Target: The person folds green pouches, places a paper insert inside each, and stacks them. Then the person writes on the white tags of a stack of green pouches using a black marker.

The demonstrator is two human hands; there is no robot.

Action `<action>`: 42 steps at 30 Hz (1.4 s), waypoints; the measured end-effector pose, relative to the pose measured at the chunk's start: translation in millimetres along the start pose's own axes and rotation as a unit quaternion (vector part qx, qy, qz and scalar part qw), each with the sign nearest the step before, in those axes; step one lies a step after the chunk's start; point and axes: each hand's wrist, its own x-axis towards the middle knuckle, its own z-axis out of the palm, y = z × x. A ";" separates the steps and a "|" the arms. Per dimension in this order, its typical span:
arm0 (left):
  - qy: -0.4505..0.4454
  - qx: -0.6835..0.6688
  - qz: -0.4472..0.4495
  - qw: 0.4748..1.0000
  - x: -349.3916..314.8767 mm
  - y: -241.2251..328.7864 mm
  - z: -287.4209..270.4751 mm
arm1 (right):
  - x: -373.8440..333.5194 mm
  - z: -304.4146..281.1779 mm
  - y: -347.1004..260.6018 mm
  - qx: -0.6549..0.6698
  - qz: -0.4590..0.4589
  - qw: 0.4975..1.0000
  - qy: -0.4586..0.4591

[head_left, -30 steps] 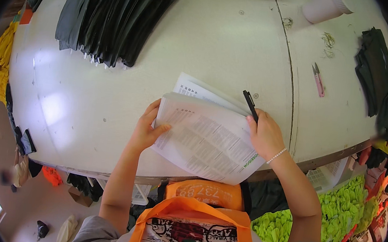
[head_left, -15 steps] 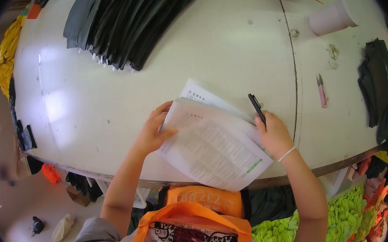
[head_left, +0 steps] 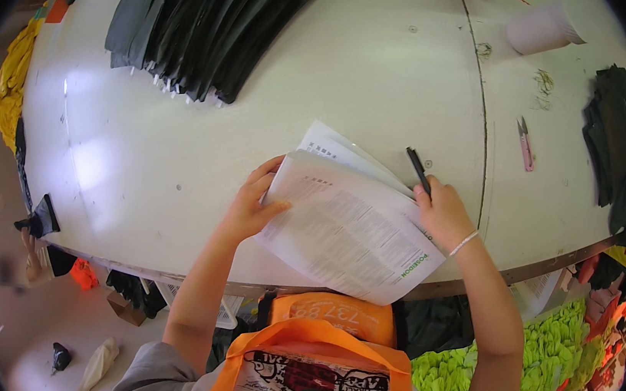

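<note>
Several loose sheets of printed paper [head_left: 348, 226] are held over the near edge of the white table, their sheets slightly fanned. My left hand [head_left: 254, 200] grips their left edge, thumb on top and fingers behind. At the right edge of the sheets, my right hand [head_left: 446, 217] holds a black pen [head_left: 417, 169] that points up and away; some of its fingers are hidden behind the paper. The top sheet carries small dark text and a green printed mark.
Dark folded garments [head_left: 201, 21] lie fanned at the far left of the table [head_left: 202, 152]. To the right are pink-handled thread snips [head_left: 525, 146], a pale cone [head_left: 544, 29], thread scraps [head_left: 544, 87] and dark cloth [head_left: 613, 137]. Lime-green fabric [head_left: 558, 351] is heaped below.
The view has shifted slightly. Both hands keep their hold, and the sheets have tilted a little. At the left rim, what looks like another person's arm has come into view.
</note>
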 end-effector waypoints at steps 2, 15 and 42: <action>-0.006 -0.020 -0.006 1.000 -1.2 -3.1 -1.9 | 9.8 6.9 16.8 -0.013 -0.104 0.993 0.058; -0.055 -0.226 -0.103 0.967 -31.2 -16.3 -12.2 | -28.0 -0.5 42.3 0.307 -0.086 0.947 0.036; 0.095 -0.268 0.172 0.943 -24.0 -18.9 -23.0 | -64.2 97.6 47.5 0.324 -0.311 0.812 0.372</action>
